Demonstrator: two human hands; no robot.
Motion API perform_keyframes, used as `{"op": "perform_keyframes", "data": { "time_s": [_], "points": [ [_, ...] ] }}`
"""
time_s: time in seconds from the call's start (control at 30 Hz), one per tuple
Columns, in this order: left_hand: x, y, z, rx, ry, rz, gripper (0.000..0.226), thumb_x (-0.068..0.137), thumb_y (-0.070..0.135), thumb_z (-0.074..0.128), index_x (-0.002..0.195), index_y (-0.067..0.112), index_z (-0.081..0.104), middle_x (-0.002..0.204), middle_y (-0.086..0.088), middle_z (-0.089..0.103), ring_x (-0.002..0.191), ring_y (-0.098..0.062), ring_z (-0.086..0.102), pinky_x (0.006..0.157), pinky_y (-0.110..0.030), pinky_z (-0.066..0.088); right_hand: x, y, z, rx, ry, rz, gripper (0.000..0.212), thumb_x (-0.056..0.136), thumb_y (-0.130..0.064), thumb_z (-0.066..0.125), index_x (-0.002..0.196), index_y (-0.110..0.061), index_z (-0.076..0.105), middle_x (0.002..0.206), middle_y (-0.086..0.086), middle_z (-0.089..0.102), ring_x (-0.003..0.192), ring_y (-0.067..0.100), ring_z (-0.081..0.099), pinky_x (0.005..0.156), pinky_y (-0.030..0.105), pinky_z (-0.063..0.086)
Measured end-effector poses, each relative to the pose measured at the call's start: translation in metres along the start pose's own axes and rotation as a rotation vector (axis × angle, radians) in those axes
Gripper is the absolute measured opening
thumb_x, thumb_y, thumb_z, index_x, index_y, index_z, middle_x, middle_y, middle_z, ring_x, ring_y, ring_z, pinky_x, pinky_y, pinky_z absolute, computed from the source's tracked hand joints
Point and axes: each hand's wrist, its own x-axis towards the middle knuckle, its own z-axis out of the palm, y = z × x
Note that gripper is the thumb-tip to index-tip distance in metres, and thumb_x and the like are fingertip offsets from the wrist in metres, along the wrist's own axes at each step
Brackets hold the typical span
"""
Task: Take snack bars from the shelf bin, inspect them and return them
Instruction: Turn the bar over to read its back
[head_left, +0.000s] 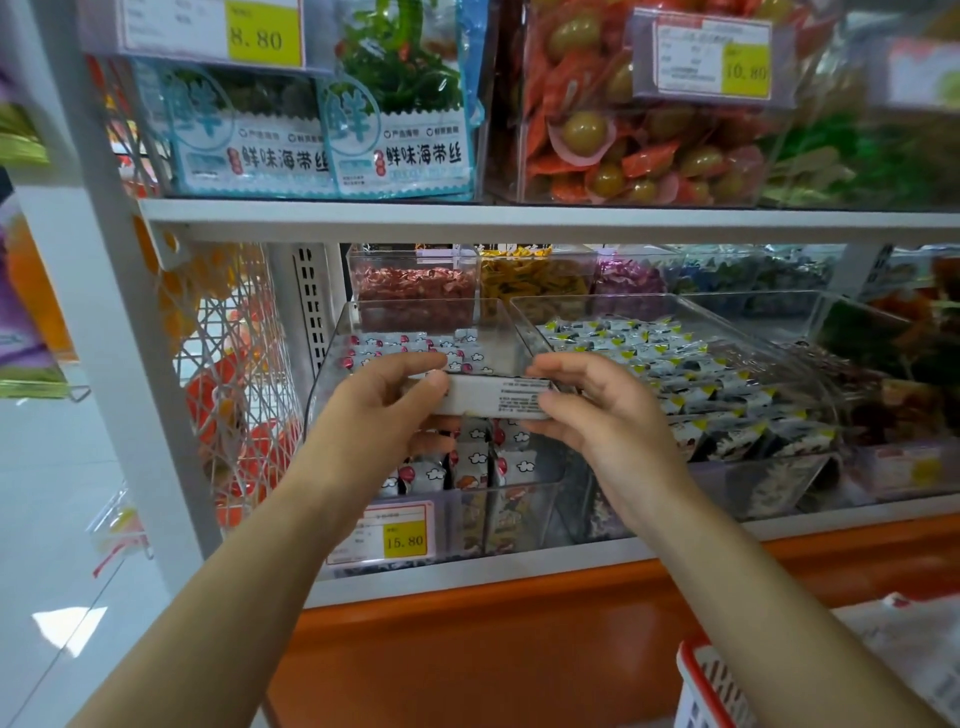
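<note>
The white snack bar (493, 399) is held level just above the clear shelf bin (323, 379). The left hand (384, 410) pinches its left end and the right hand (597, 415) pinches its right end. Other bars (474, 461) lie inside the bin, under it.
</note>
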Motion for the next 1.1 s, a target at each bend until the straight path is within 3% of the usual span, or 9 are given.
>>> {"op": "perform_keyframes", "data": {
  "time_s": [0.13,0.3,0.37,0.43,0.47,0.6,0.73,1.1],
  "points": [
    [-0.002,0.002,0.000,0.025,-0.020,0.016,0.021,0.089,0.018,0.057,0.109,0.020,0.063,0.101,-0.009,0.068,0.081,-0.016,0.071,0.069,-0.020,0.056,0.000,-0.003,0.000,-0.058,0.013,-0.022,0.011,0.083,-0.010,0.067,0.086,-0.019,0.071,0.080,-0.012,0.071,0.081,0.010,0.069,0.069,0.026,0.058],
    [-0.006,0.008,-0.002,0.094,-0.103,0.050,0.018,0.084,0.014,0.063,0.100,0.022,0.066,0.101,-0.008,0.066,0.078,-0.020,0.071,0.068,-0.024,0.058,0.000,-0.002,-0.001,-0.158,0.116,-0.031,0.014,0.083,-0.013,0.067,0.069,-0.014,0.068,0.075,0.005,0.066,0.079,0.026,0.065,0.072,0.047,0.058],
    [-0.006,0.008,0.000,0.186,-0.094,0.051,0.011,0.083,0.015,0.066,0.092,0.021,0.067,0.095,-0.007,0.067,0.082,-0.024,0.068,0.075,-0.034,0.058,0.000,-0.002,-0.002,-0.242,0.132,-0.077,0.014,0.084,-0.016,0.066,0.070,-0.012,0.067,0.075,0.008,0.065,0.077,0.022,0.064,0.074,0.039,0.056],
    [-0.006,0.009,0.002,0.214,-0.065,0.025,0.002,0.082,0.018,0.066,0.084,0.019,0.068,0.089,-0.005,0.069,0.086,-0.026,0.066,0.081,-0.038,0.054,-0.001,-0.003,-0.001,-0.306,0.132,-0.117,0.013,0.083,-0.017,0.067,0.070,-0.014,0.069,0.071,0.000,0.066,0.070,0.009,0.062,0.065,0.023,0.051],
    [-0.006,0.010,0.002,0.196,-0.060,0.007,0.004,0.082,0.019,0.066,0.080,0.017,0.067,0.085,-0.004,0.069,0.086,-0.026,0.065,0.081,-0.038,0.054,-0.002,-0.003,-0.001,-0.316,0.123,-0.121,0.013,0.083,-0.018,0.067,0.071,-0.015,0.069,0.070,-0.002,0.066,0.068,0.008,0.061,0.063,0.022,0.049],
    [-0.004,0.011,-0.002,0.064,-0.084,-0.097,0.013,0.083,0.018,0.065,0.079,0.006,0.068,0.087,-0.007,0.069,0.083,-0.024,0.068,0.066,-0.027,0.058,-0.002,-0.006,0.000,-0.249,0.058,-0.077,0.016,0.083,-0.015,0.066,0.068,-0.017,0.070,0.071,0.002,0.069,0.073,0.019,0.066,0.067,0.041,0.057],
    [-0.003,0.009,-0.005,0.013,-0.064,-0.143,0.022,0.084,0.017,0.062,0.087,-0.004,0.067,0.098,-0.015,0.068,0.082,-0.024,0.070,0.061,-0.021,0.056,-0.003,-0.009,0.001,-0.123,-0.013,-0.008,0.021,0.085,-0.008,0.064,0.066,-0.015,0.071,0.068,0.000,0.070,0.068,0.015,0.069,0.056,0.033,0.059],
    [-0.001,0.005,0.001,0.050,-0.044,-0.123,0.017,0.087,0.016,0.060,0.086,0.001,0.068,0.093,-0.012,0.069,0.084,-0.024,0.070,0.063,-0.022,0.057,-0.002,-0.005,0.001,-0.030,0.058,0.062,0.026,0.085,-0.007,0.064,0.060,-0.010,0.069,0.063,0.003,0.069,0.066,0.019,0.068,0.051,0.030,0.056]
  ]
}}
